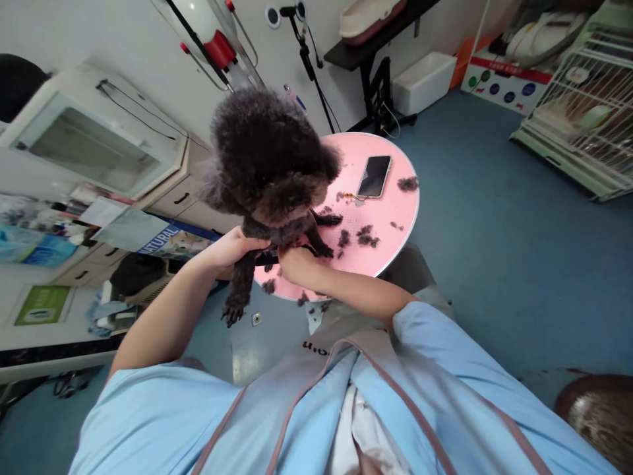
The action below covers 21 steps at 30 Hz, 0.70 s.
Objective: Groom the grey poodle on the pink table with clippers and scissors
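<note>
A dark grey, curly-coated dog is on a round pink table, its head above my arms. My left hand is closed round the upper part of one of its front legs, thumb across the front; that leg hangs past the table's edge with the paw down. Under the dog's chest is my right hand, close beside the left one. Its fingers are mostly hidden by the dog. A dark, straight-edged thing shows between the two hands; its kind is unclear.
A phone and several tufts of cut fur lie on the table. Behind stand a thin black stand and a white cabinet. Drawers are at left, a wire cage at right.
</note>
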Each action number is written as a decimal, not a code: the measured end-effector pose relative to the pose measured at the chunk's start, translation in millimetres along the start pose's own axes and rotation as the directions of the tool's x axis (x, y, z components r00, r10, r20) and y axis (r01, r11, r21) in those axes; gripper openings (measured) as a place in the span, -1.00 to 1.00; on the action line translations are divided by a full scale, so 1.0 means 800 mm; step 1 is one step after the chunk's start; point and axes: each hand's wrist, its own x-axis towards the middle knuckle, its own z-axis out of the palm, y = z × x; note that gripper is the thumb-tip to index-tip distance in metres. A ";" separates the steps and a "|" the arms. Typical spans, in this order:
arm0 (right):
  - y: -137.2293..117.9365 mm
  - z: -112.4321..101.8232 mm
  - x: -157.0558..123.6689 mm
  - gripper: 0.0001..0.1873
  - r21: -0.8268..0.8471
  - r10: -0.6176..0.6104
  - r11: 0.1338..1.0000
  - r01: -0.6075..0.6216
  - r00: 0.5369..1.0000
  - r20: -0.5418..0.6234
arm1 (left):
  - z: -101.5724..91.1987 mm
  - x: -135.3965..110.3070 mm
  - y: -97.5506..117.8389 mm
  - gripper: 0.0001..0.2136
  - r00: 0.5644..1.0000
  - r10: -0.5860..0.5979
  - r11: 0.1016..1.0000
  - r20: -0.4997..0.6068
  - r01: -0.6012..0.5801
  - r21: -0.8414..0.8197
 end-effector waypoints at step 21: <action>0.198 0.002 -0.113 -0.54 0.987 0.412 0.163 0.005 0.908 -0.073 | 0.204 0.004 -0.167 -0.76 0.609 0.070 0.987 -0.790 -0.157 -0.034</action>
